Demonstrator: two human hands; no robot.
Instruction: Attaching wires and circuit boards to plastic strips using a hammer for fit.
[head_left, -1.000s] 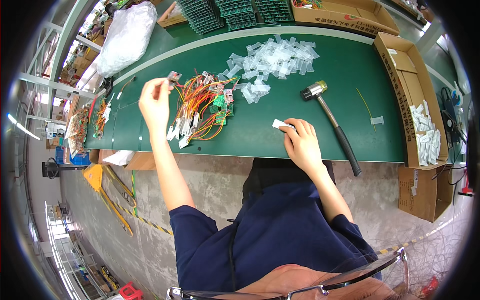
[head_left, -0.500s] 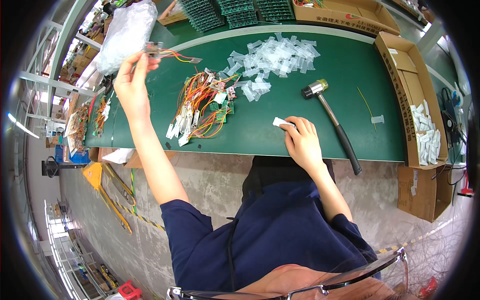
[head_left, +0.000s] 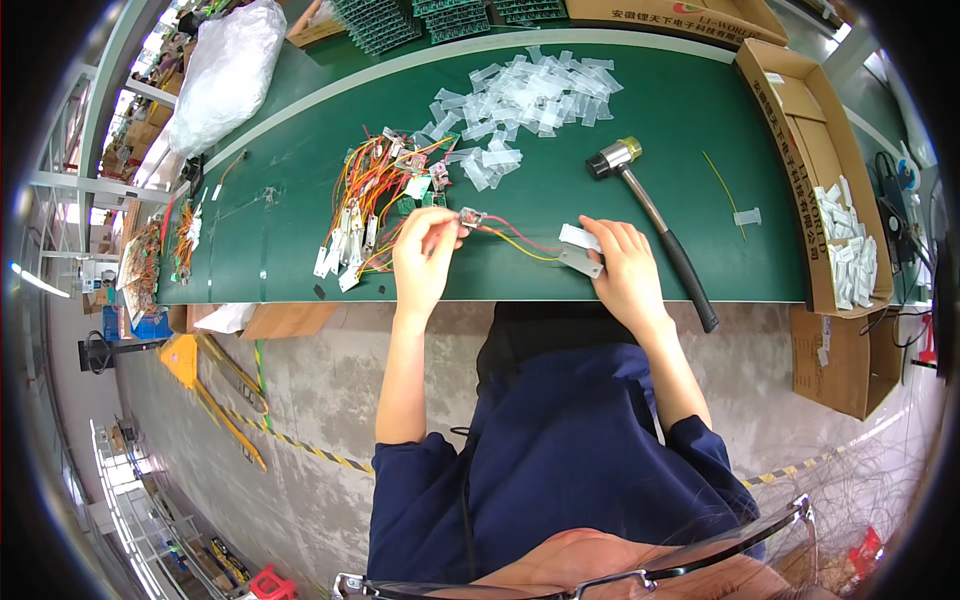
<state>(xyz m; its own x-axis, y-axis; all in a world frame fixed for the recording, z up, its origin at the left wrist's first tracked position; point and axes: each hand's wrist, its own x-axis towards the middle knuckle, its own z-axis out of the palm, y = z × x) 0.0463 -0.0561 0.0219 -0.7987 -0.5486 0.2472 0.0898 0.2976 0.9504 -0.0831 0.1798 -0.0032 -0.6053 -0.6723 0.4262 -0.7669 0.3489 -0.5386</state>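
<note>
A seated person in a dark blue top works at a green bench (head_left: pixel 300 230), seen from above. Nearest, the right hand (head_left: pixel 625 265) presses flat on a small clear plastic bag (head_left: pixel 580 250) at the bench's front edge, fingers loosely curled over it. The left hand (head_left: pixel 425 250) pinches a small connector (head_left: pixel 470 216) between thumb and fingertips; its red and yellow wires (head_left: pixel 520 245) trail across to the bag. The step looks like bagging one harness — next, the connector end likely needs feeding into the bag's mouth. Half a second ago the left hand was raised high toward the far left; now it is down beside the right. Farther off lie the tangled harness pile (head_left: pixel 375 200), a mallet (head_left: pixel 650 215) and loose clear bags (head_left: pixel 530 95).
</note>
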